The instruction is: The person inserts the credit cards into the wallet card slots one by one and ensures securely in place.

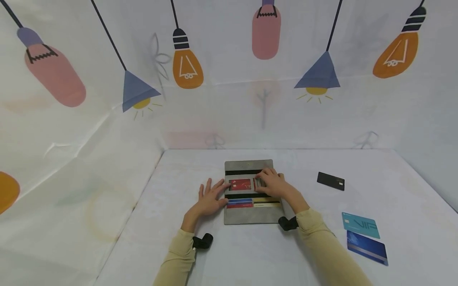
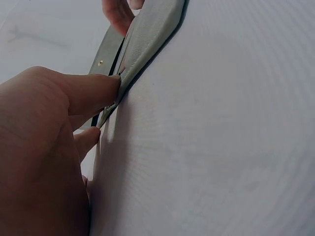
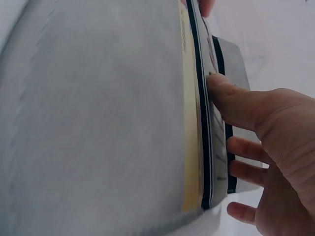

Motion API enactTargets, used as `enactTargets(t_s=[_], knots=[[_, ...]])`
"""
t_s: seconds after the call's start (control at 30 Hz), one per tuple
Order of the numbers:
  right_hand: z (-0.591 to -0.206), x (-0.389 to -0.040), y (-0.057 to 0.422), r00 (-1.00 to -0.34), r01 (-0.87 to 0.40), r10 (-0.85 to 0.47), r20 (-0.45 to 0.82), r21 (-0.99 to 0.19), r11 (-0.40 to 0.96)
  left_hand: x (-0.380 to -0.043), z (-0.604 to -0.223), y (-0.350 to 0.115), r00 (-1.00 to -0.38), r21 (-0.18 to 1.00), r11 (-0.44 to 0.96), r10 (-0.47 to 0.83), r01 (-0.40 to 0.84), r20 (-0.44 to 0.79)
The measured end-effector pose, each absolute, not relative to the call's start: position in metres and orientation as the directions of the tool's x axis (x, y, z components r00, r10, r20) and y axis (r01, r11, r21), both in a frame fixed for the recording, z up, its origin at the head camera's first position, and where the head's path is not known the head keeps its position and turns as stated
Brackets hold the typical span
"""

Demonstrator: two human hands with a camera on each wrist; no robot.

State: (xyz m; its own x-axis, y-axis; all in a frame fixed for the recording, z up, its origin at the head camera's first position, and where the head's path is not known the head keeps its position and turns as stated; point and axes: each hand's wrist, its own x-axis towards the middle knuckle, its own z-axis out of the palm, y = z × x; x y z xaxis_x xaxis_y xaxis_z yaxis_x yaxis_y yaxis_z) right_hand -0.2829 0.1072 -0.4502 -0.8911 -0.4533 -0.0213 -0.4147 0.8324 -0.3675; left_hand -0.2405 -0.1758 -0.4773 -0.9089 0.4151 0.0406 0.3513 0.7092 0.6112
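A grey card wallet (image 1: 250,216) lies unfolded on the white table, with dark bands across it. A red card (image 1: 240,184) shows in its middle section on the left. Blue and red card edges (image 1: 239,203) and pale yellow card edges (image 1: 266,202) show in the lower section. My left hand (image 1: 209,202) rests at the wallet's left edge, fingers spread and thumb on the rim. My right hand (image 1: 276,184) lies over the right of the middle section. In the right wrist view its thumb (image 3: 226,93) presses on the slotted part, its other fingers lying apart beyond.
To the right lie a black card (image 1: 330,181), a teal card (image 1: 360,225) and a blue card (image 1: 367,248), the last two close together. A white printed sheet (image 1: 229,107) with lamp drawings rises behind the table and along its left side.
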Motion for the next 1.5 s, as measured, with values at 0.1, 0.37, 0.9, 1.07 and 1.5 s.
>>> enactTargets(t_s=[0.1,0.37,0.9,1.07,1.5], knots=[[-0.453,-0.281,0.117,-0.899,-0.407,-0.438,0.004,-0.373,0.833,-0.24,-0.477,-0.175,-0.911,0.603,0.718,0.411,0.347,0.034],[-0.456,-0.275,0.155,-0.921,-0.382,-0.381,0.077,-0.365,0.849,-0.243,-0.478,-0.174,-0.921,0.572,0.758,0.39,0.314,-0.01],[-0.456,-0.26,0.296,-0.987,-0.141,-0.161,-0.026,-0.362,0.922,-0.241,-0.475,-0.173,-0.922,0.562,0.769,0.386,0.305,-0.029],[-0.456,-0.252,0.318,-0.991,-0.095,-0.121,-0.052,-0.351,0.932,-0.242,-0.478,-0.173,-0.922,0.566,0.765,0.387,0.307,-0.023],[-0.454,-0.243,0.317,-0.995,-0.045,-0.07,-0.065,-0.333,0.942,-0.241,-0.475,-0.174,-0.92,0.566,0.765,0.392,0.308,-0.03]])
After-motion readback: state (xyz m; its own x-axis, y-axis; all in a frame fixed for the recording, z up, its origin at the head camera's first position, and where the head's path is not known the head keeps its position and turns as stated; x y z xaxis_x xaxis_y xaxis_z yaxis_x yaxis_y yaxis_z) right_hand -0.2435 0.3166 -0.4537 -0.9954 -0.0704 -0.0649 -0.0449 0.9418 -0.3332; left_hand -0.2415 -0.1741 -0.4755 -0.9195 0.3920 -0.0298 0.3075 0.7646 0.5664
